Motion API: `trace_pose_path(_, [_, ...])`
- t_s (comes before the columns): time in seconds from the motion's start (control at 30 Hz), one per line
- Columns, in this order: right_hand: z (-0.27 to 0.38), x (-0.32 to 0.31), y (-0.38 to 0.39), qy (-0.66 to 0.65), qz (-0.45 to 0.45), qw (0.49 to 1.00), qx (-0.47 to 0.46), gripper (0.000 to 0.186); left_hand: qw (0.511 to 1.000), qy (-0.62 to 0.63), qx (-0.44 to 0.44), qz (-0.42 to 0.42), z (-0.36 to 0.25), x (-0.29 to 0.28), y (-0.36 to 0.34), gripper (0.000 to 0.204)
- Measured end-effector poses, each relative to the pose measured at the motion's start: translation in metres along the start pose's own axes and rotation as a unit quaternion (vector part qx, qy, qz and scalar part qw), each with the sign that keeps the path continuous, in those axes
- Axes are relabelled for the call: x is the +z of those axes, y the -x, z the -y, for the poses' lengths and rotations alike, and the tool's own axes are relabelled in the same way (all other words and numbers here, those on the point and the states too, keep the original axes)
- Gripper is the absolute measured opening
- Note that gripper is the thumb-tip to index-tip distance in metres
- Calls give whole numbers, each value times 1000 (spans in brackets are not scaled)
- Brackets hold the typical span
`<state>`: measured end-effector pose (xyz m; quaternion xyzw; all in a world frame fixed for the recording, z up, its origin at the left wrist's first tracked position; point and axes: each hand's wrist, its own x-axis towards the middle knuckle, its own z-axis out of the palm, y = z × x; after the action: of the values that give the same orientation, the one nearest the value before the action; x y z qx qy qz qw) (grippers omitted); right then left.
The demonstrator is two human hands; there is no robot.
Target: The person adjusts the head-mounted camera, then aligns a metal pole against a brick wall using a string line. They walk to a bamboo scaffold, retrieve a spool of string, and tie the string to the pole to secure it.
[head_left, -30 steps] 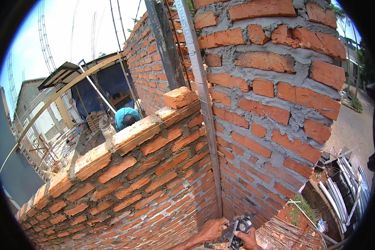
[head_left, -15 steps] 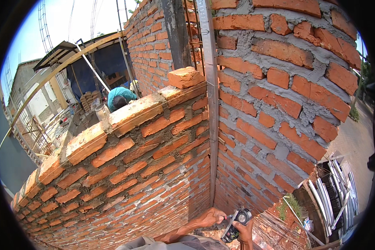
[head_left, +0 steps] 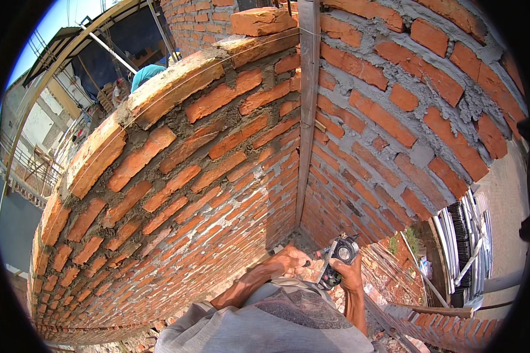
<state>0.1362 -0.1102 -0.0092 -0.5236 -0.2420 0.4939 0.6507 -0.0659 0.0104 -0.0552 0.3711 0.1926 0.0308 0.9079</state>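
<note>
- Brick wall (head_left: 176, 176), left: unfinished, mortar joints rough, a loose brick (head_left: 259, 20) on its far top course.
- Left hand (head_left: 288, 260), near the corner foot: fingers curled loosely; whether it grips anything, cannot tell.
- Right hand (head_left: 348, 275): closed round a small dark tool (head_left: 338, 256) with a round face.
- Best done steady, the tool square to the upright corner strip (head_left: 307, 112).

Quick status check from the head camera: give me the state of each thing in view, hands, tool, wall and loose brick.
Left hand: empty, fingers curled, low by the wall corner.
Right hand: gripping the tool.
Black and grey tool: held up, tilted.
Loose brick: lying flat on the wall top.
Brick wall: unfinished, left side lower.
Vertical metal strip: standing upright in the corner.
</note>
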Motion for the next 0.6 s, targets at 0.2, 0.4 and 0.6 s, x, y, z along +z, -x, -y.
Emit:
trace_pose_path(0.2, [55,1,-12,-34,1,996,-87,61,997,13,74,-33,0,9,25,31])
trace_pose_path(0.4, [98,23,-37,130,152,979,-46,62,914,-205,234,-262,-58,9,39,32])
trace_pose_path(0.6, [94,61,-36,276,476,829,-96,69,857,-268,384,-216,-119,7,51,25])
